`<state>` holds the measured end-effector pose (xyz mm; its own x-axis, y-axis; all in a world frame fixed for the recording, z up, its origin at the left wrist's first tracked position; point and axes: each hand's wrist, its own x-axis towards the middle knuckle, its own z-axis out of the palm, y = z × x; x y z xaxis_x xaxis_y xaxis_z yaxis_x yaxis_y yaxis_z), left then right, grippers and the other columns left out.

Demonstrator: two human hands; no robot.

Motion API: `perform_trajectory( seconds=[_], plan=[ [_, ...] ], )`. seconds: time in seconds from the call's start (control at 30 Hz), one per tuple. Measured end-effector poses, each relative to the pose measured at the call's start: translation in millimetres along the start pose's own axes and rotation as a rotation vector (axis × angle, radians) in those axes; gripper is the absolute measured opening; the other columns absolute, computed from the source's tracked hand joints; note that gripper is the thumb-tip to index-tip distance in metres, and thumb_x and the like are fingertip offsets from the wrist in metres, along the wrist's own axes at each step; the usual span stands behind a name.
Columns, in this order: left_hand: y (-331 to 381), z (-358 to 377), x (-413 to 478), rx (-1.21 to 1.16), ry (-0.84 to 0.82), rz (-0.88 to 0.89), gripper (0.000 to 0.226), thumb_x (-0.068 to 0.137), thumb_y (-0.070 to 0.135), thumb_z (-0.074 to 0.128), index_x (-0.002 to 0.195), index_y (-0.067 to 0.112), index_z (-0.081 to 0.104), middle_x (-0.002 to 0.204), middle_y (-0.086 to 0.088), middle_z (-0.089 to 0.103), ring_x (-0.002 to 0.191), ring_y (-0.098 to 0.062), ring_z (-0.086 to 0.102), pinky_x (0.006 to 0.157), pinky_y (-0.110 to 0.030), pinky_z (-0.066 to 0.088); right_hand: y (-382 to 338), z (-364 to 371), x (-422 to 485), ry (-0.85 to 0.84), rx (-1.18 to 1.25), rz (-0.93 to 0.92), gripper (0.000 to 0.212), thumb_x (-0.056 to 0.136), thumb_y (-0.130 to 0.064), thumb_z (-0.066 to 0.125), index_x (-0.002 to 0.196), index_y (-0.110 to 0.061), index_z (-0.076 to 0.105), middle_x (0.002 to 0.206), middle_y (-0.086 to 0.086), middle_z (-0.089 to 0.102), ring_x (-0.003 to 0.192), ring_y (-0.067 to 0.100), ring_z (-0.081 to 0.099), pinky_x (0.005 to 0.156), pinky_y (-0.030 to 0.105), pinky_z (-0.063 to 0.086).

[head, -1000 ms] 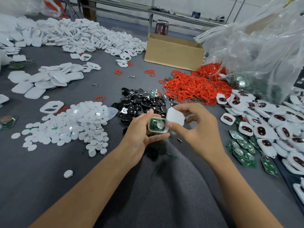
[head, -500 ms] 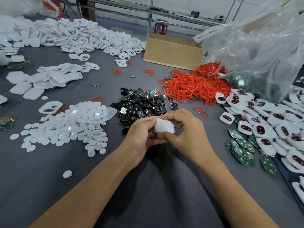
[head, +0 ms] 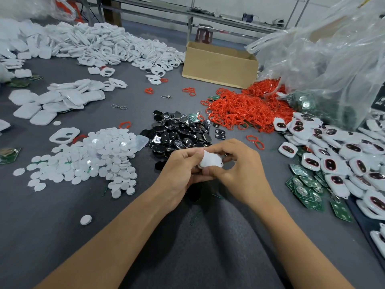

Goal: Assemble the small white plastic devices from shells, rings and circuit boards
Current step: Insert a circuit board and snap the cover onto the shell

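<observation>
While the box (head: 218, 65) hides its contents, the clear bag (head: 333, 59) beside it shows green boards (head: 305, 104) inside. Left hand (head: 179, 170) and right hand (head: 239, 170) meet over the tabletop (head: 62, 236), near the black pile (head: 179, 132), fingers curled. Each grip pinches the white device (head: 210, 160) held between them.

My bare arms come in from the bottom edge and converge toward the middle: my left forearm (head: 116, 234) slants up from the lower left and my right forearm (head: 291, 236) from the lower right. My left hand (head: 179, 170) and right hand (head: 241, 170) meet with their backs up and fingers curled toward each other. Between them they pinch one small white device (head: 210, 161). My left fingertips grip its left side, my right thumb presses along its near edge, and my right fingers bend over its far side.
</observation>
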<state>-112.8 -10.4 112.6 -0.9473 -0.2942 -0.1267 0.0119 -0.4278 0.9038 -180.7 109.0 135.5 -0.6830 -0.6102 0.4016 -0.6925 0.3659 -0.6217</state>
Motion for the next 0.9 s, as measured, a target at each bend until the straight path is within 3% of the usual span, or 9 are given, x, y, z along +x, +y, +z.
perform_trajectory(
  seconds=[0.23, 0.47, 0.6, 0.7, 0.8, 0.9],
  plan=[
    [-2.3, -0.1, -1.8, 0.094, 0.021, 0.037, 0.025, 0.101, 0.008, 0.047, 0.109, 0.004, 0.070, 0.108, -0.016, 0.072, 0.078, -0.013, 0.069, 0.069, -0.029, 0.061, 2.4, 1.6, -1.7, 0.011, 0.064, 0.105, 0.033, 0.056, -0.009, 0.089, 0.081, -0.016, 0.070, 0.082, -0.009, 0.058, 0.074, 0.001, 0.055, 0.066, 0.013, 0.041],
    [-4.1, 3.2, -3.5, 0.155, 0.120, 0.094, 0.024, 0.100, 0.002, 0.047, 0.112, -0.004, 0.067, 0.109, -0.024, 0.069, 0.082, -0.020, 0.067, 0.069, -0.030, 0.061, 5.3, 9.1, -5.4, -0.009, 0.180, 0.126, 0.029, 0.061, -0.001, 0.086, 0.085, -0.010, 0.071, 0.090, -0.004, 0.059, 0.082, 0.010, 0.057, 0.065, 0.015, 0.042],
    [-1.8, 4.3, -4.8, 0.084, 0.162, 0.104, 0.025, 0.100, 0.001, 0.045, 0.108, -0.004, 0.068, 0.107, -0.029, 0.068, 0.075, -0.024, 0.064, 0.064, -0.028, 0.061, 2.4, 12.5, -6.6, 0.017, 0.289, 0.118, 0.028, 0.071, -0.003, 0.081, 0.090, -0.022, 0.073, 0.095, 0.004, 0.056, 0.082, 0.007, 0.055, 0.065, 0.015, 0.042],
    [-0.3, 3.9, -5.7, 0.039, 0.154, 0.143, 0.025, 0.101, 0.002, 0.044, 0.105, -0.001, 0.069, 0.103, -0.025, 0.070, 0.082, -0.025, 0.069, 0.068, -0.031, 0.062, 0.2, 12.8, -5.2, 0.062, 0.382, 0.107, 0.030, 0.081, -0.006, 0.072, 0.096, -0.032, 0.070, 0.098, 0.005, 0.060, 0.087, 0.010, 0.058, 0.072, 0.020, 0.046],
    [-0.2, 4.5, -5.5, 0.134, 0.134, 0.218, 0.024, 0.101, 0.003, 0.046, 0.110, 0.007, 0.067, 0.106, -0.018, 0.071, 0.094, -0.027, 0.071, 0.075, -0.035, 0.061, 3.3, 11.3, -3.9, 0.094, 0.449, 0.201, 0.031, 0.085, -0.005, 0.067, 0.110, -0.024, 0.068, 0.098, 0.003, 0.068, 0.082, 0.018, 0.064, 0.073, 0.029, 0.053],
    [-1.9, 6.0, -5.2, 0.109, 0.118, 0.242, 0.022, 0.100, 0.001, 0.047, 0.116, 0.011, 0.058, 0.103, -0.016, 0.069, 0.092, -0.023, 0.070, 0.070, -0.030, 0.060, 7.3, 8.5, -2.9, 0.022, 0.580, 0.288, 0.024, 0.087, -0.002, 0.064, 0.110, -0.009, 0.069, 0.093, 0.007, 0.072, 0.078, 0.013, 0.064, 0.069, 0.027, 0.051]
  ],
)
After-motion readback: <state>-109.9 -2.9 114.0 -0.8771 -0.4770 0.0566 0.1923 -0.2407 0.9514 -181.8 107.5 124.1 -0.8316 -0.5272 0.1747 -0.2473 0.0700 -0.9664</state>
